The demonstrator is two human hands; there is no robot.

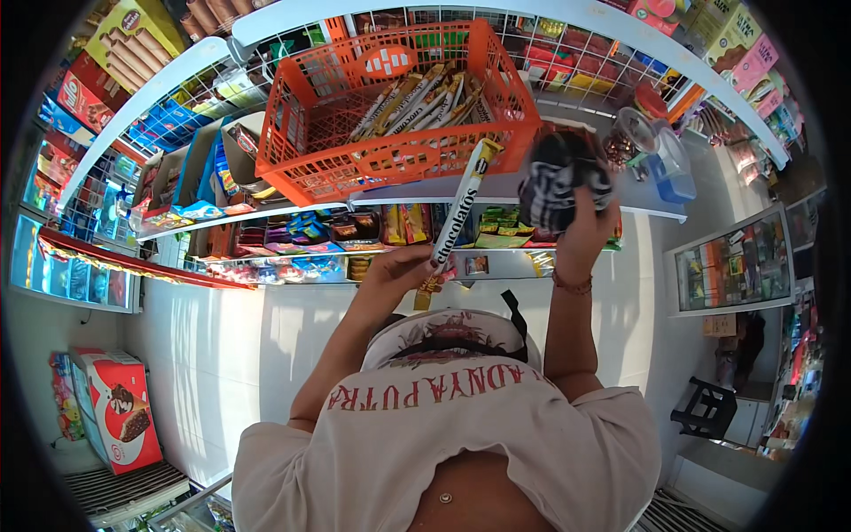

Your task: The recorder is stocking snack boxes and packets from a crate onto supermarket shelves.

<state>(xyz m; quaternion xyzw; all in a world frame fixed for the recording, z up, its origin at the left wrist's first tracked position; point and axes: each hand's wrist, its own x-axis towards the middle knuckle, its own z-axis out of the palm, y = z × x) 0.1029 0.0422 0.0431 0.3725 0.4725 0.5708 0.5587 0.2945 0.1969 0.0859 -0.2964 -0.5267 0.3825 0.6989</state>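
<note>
My left hand [402, 271] grips a long Chocolatos wafer stick [463, 199] near its lower end. The stick is tilted, its gold-tipped upper end overlapping the front wall of an orange plastic basket [319, 174]. Inside the basket, several similar wrapped wafer sticks [425, 100] lie in a loose pile towards the right. My right hand [588, 229] holds a bunched black-and-white patterned cloth [555, 176], blurred, just right of the basket. The cloth hides part of the shelf behind it.
The basket rests on a white shelf [405, 191], with cardboard snack boxes [193, 166] to its left. Clear plastic jars [635, 130] and a blue-based tub [671, 183] stand at right. Packaged sweets [405, 223] fill lower shelves. A black stool [705, 407] stands on the right.
</note>
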